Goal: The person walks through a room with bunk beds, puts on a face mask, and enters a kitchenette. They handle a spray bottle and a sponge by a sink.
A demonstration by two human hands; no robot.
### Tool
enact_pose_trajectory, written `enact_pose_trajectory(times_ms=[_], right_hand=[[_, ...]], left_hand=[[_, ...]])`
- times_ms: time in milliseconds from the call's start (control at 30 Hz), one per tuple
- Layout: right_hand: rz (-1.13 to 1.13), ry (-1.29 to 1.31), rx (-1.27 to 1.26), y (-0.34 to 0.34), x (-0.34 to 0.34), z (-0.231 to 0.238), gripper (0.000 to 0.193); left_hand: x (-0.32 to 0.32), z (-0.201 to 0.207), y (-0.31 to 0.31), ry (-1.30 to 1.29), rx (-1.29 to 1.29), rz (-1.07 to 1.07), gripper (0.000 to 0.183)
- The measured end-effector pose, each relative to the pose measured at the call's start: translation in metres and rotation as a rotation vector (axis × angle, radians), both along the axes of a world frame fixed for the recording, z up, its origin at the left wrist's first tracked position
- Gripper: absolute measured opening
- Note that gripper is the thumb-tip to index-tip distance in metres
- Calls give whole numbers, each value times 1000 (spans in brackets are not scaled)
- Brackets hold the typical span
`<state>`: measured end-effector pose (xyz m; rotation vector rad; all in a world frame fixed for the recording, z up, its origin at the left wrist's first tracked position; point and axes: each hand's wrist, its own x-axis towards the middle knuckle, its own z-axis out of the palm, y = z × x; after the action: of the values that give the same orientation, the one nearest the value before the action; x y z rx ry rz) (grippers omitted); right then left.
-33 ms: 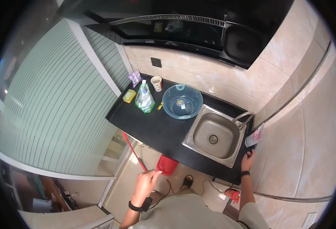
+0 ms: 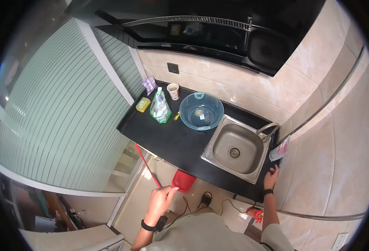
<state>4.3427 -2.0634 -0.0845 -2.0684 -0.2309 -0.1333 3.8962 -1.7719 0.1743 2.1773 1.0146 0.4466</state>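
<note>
My left hand (image 2: pixel 162 198) is closed in front of my body, its thumb stuck out to the right. Whatever its curled fingers may hold is hidden. A thin red stick (image 2: pixel 148 165) runs up and left from behind it; I cannot tell whether they touch. My right hand (image 2: pixel 270 178) is at the right end of the black counter (image 2: pixel 163 140), beside the sink, fingers slightly apart and nothing seen in them. Just beyond its fingertips a white and pink pouch (image 2: pixel 279 151) leans by the tiled wall. Left of the hand lies the steel sink (image 2: pixel 243 161) with its tap (image 2: pixel 268 129).
A blue basin (image 2: pixel 188 113) sits left of the sink. Further left are a green-white pouch (image 2: pixel 160 109), a paper cup (image 2: pixel 173 92), a yellow pack (image 2: pixel 143 104), a purple pack (image 2: pixel 149 85) and a small yellow item (image 2: pixel 176 116). A red dustpan (image 2: pixel 183 180) lies below the counter's front edge.
The fingers of my right hand have shifted slightly beside the white and pink pouch. My left hand stays where it was.
</note>
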Motion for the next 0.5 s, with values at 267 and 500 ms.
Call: enact_pose_trajectory(times_ms=[267,500], right_hand=[[316,112,17,25,-123,26,50],[528,-59,-102,123,-294,105,36]], left_hand=[[-78,-2,8,-200,10,4,12],[-242,-28,18,-332,37,50,5]])
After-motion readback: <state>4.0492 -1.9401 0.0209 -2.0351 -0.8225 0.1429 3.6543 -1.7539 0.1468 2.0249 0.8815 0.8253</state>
